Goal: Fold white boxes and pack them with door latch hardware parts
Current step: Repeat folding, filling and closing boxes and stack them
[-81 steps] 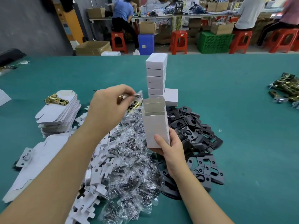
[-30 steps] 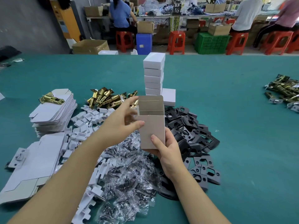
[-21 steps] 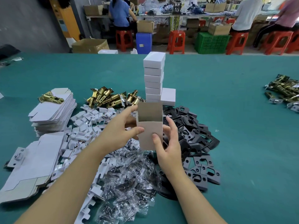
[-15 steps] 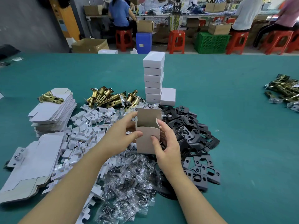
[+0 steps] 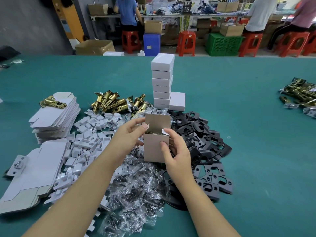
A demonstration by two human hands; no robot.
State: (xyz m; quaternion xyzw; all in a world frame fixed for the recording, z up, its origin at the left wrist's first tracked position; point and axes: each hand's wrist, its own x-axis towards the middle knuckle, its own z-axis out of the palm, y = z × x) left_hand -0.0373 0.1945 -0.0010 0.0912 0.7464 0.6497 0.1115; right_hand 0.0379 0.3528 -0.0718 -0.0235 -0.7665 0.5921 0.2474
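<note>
An upright white box (image 5: pixel 153 147) with its top open stands between my hands at the centre of the green table; a brass part shows inside. My left hand (image 5: pixel 130 135) holds its left side, thumb on the left side flap. My right hand (image 5: pixel 176 151) grips the right side, thumb on the front, forefinger at the small right flap. The rear lid flap stands up. Brass latches (image 5: pixel 116 101) lie behind, bagged screws (image 5: pixel 136 190) in front, black plates (image 5: pixel 201 142) to the right.
A tower of closed white boxes (image 5: pixel 162 81) stands behind, with one more box (image 5: pixel 177 101) beside it. Flat box blanks (image 5: pixel 54 115) are stacked at left, with white inserts (image 5: pixel 85 139) scattered near them. More latches (image 5: pixel 301 94) lie far right. People sit at benches beyond the table.
My left hand put a latch part in the box, then came onto its left side. The box sank lower toward the table, and both hands now work the side flaps.
</note>
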